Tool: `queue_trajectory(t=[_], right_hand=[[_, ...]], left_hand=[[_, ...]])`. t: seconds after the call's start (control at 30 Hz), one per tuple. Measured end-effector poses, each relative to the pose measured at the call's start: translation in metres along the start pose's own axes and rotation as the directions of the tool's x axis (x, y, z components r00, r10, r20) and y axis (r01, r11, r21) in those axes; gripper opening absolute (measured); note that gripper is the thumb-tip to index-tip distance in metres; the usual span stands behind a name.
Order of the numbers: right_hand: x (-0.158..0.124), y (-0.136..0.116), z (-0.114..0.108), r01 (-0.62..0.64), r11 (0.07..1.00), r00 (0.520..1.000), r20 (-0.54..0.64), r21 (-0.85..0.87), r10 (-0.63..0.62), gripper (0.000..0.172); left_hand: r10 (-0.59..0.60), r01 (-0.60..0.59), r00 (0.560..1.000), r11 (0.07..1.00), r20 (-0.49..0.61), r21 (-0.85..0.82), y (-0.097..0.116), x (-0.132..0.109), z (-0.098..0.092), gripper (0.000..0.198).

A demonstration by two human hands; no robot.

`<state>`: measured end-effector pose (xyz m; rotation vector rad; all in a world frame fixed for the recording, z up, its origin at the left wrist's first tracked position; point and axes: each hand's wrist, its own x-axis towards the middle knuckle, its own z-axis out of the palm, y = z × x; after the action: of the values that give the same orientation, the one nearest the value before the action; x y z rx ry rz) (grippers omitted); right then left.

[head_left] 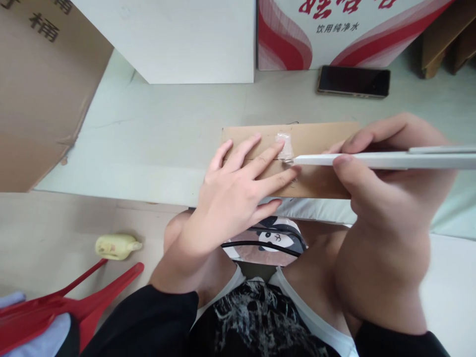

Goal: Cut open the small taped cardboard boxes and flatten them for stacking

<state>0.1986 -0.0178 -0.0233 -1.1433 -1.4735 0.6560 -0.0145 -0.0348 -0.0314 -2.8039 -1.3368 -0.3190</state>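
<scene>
A flat brown cardboard piece (320,141) lies at the near edge of a pale table (163,144). My left hand (238,191) rests flat on its left part, fingers stretched out and pressing it down. A scrap of clear tape (285,145) sits on the cardboard by my left fingertips. My right hand (386,198) is closed around a long white blade-like tool (372,159), held level, its tip touching the cardboard just beside the tape and my left index finger.
A black phone (353,81) lies farther back on the table. Behind it stand a white box (178,39) and a red-and-white carton (334,29). A large brown carton (40,89) is at left. On the floor: a yellow object (116,246) and red plastic chair (55,310).
</scene>
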Motion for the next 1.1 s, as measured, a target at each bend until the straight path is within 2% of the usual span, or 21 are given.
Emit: queue_trajectory(t=[0.1, 0.2, 0.57, 0.87, 1.1], right_hand=[[-0.0025, 0.0003, -0.0036, 0.038, 0.999, 0.995, 0.09, 0.033, -0.04, 0.015], [-0.0043, 0.0015, -0.0046, 0.047, 0.997, 0.992, 0.114, 0.068, -0.054, 0.015], [-0.0033, 0.0057, -0.0041, 0.131, 0.991, 0.988, 0.083, 0.027, -0.133, 0.015], [-0.0029, 0.0049, -0.0012, 0.068, 0.998, 0.997, 0.027, -0.004, -0.068, 0.017], [-0.0006, 0.005, 0.0008, 0.038, 0.995, 0.999, 0.009, -0.097, -0.037, 0.019]], left_hand=[[0.003, -0.003, 1.0, 1.0, -0.005, -0.002, -0.0001, -0.0003, -0.0001, 0.051], [-0.009, 0.009, 1.0, 1.0, 0.009, -0.011, 0.0, -0.0002, -0.0004, 0.05], [-0.003, 0.003, 1.0, 1.0, 0.009, 0.007, -0.0007, -0.0002, 0.0004, 0.054], [-0.029, 0.029, 0.999, 0.999, 0.024, 0.014, 0.0017, 0.0009, -0.0009, 0.058], [-0.036, 0.036, 0.999, 0.999, 0.03, 0.008, 0.0017, 0.0009, -0.0013, 0.059]])
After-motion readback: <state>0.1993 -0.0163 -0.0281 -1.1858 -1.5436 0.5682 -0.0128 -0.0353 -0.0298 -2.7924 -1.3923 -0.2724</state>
